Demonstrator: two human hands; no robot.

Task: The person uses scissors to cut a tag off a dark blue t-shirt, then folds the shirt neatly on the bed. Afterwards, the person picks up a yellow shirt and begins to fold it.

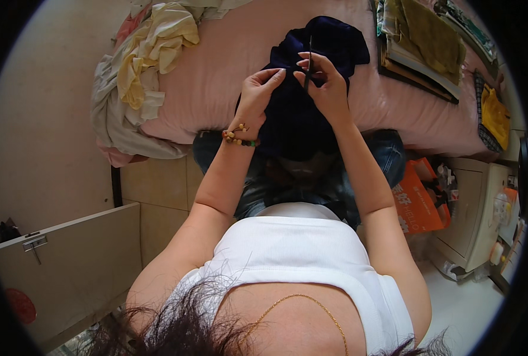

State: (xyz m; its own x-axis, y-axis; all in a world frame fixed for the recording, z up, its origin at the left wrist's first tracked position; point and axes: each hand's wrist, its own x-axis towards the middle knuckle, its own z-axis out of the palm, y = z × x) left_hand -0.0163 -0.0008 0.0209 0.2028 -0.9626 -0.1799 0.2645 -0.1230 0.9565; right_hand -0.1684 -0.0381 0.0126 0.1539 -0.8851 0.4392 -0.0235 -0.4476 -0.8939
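Note:
A dark navy cloth garment (299, 124) lies over my lap and up onto the pink-covered bed (228, 35). Above it, my left hand (260, 92) is closed in a pinch, thumb against forefinger; whatever is between the fingertips is too small to tell. Just to its right, my right hand (325, 86) grips slim dark scissors (309, 50), their point turned away from me. The fingers partly hide the handles. The two hands are close together but apart.
Crumpled cream and grey clothes (157, 47) lie on the bed's left side. Folded garments (424, 35) are stacked at the far right, near a yellow cloth (494, 115). An orange bag (421, 199) stands by a cream cabinet (463, 207). A pale panel (74, 267) is at left.

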